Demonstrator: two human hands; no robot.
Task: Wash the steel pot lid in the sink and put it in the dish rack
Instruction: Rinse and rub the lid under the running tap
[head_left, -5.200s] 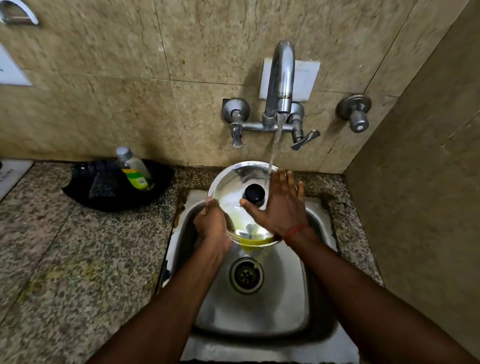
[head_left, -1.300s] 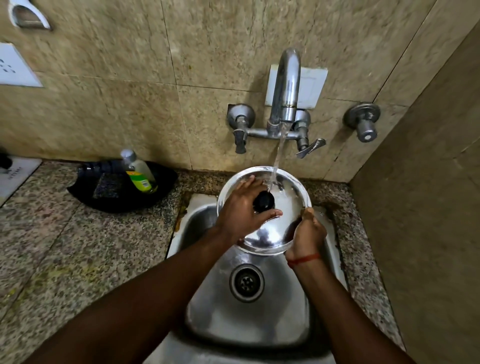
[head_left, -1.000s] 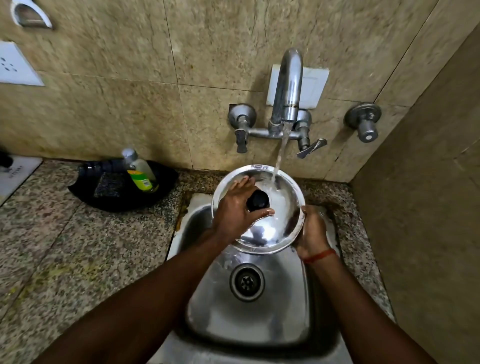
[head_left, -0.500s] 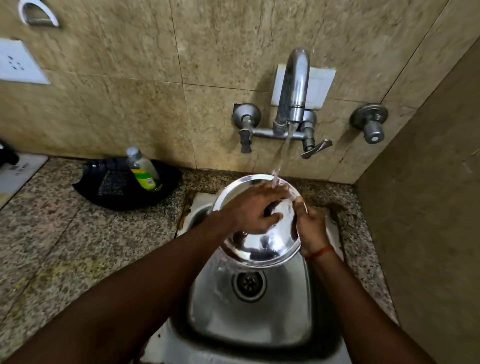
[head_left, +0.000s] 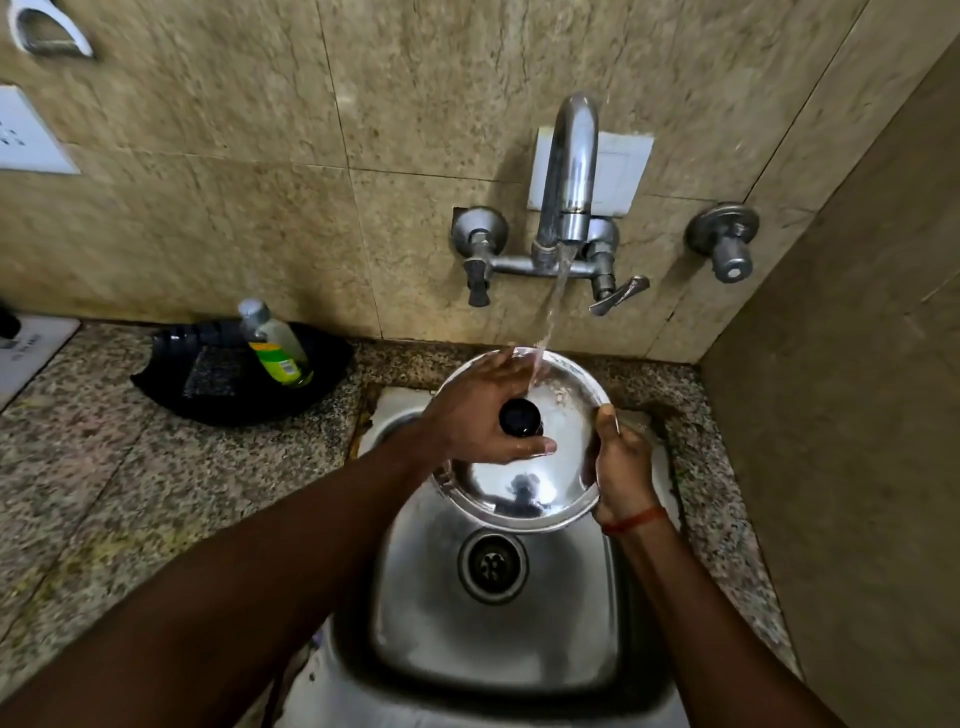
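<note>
1. The left hand lies flat on top of the lid. Its fingers are straight and spread toward the far rim, and its thumb is stretched along the near side of the black knob. It clasps nothing.
2. The right hand grips the lid's right rim with its fingers curled round the edge. A red thread circles its wrist.
3. The lid is held between both hands, knob side up and tilted toward the person, above the back part of the sink.
4. Water falls from the tap beyond the hands and strikes the lid just beside the left fingertips.
5. Below the hands, the drain sits in the sink floor.
6. Well to the left of the left hand, on the speckled counter, a black tray holds a leaning bottle with a green label.
</note>
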